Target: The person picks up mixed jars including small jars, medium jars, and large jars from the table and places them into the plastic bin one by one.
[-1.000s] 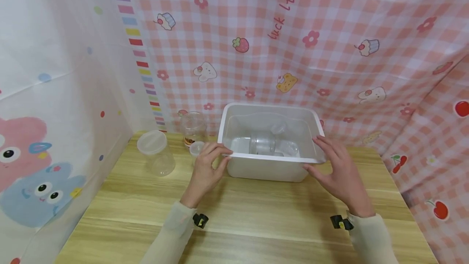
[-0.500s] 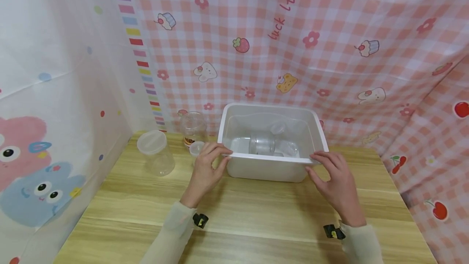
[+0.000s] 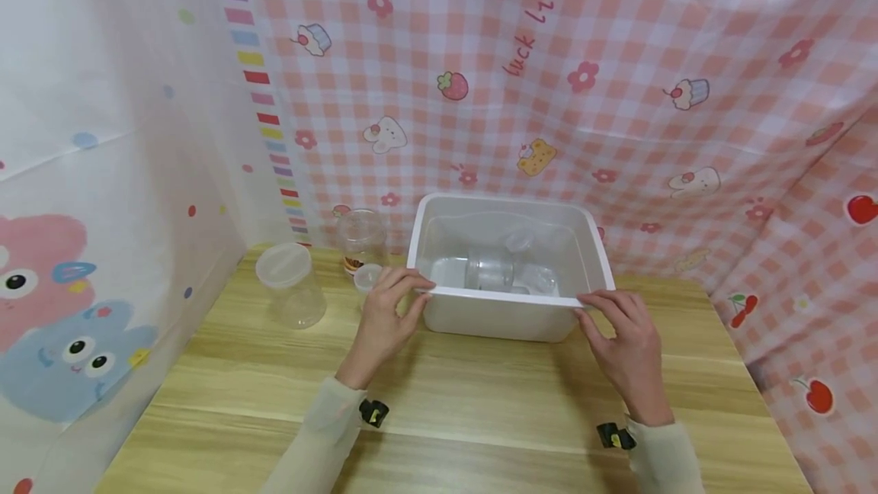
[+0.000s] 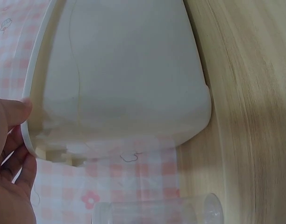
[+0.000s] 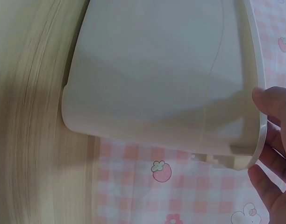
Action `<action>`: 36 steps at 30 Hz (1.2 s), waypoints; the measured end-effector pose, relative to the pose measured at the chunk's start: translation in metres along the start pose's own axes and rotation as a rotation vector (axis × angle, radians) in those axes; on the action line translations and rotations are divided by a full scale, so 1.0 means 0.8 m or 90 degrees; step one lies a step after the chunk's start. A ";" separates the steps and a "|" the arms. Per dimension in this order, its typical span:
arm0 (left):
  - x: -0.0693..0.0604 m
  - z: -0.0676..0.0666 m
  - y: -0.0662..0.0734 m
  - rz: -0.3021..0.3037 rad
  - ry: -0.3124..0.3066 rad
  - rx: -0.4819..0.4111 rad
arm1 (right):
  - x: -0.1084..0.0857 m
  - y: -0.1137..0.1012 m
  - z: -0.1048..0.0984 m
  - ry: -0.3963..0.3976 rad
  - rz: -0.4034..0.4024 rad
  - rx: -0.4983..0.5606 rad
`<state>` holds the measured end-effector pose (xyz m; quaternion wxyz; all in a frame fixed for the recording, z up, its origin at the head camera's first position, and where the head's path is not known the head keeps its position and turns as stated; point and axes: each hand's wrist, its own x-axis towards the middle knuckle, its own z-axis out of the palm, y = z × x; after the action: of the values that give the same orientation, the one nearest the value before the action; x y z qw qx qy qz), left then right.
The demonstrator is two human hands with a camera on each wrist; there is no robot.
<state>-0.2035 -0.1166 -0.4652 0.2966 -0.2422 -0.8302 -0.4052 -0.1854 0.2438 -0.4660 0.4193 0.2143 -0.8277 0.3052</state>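
While upright, tub (image 3: 501, 317) (white) between fingers (image 3: 406, 279)

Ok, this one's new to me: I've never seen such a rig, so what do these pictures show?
There is no machine, just a person's bare left hand and right hand. The wide view comes from a camera worn on the head; the close views come from one on each wrist. On the wooden table stands a white bin with clear containers inside. To its left are a lidded jar, another clear jar and a smaller container. Both hands grip the bin's near rim, one near each corner.
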 end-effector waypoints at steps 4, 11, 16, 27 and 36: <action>0.000 0.001 0.000 -0.002 -0.005 0.004 | -0.001 -0.001 -0.004 -0.017 0.015 -0.023; 0.000 -0.001 -0.001 0.013 -0.006 0.016 | -0.001 0.000 -0.003 -0.043 0.034 -0.044; 0.001 -0.006 0.002 0.027 -0.020 0.024 | -0.003 0.001 -0.004 -0.051 0.047 -0.050; 0.006 -0.028 0.005 -0.002 -0.080 0.043 | -0.003 0.000 -0.005 -0.044 0.036 -0.048; 0.015 -0.047 -0.007 0.005 -0.065 0.109 | -0.002 -0.002 -0.005 -0.037 0.041 -0.045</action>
<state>-0.2047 -0.1484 -0.4412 0.2751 -0.2399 -0.8747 -0.3189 -0.1811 0.2454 -0.4645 0.3926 0.1815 -0.8563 0.2824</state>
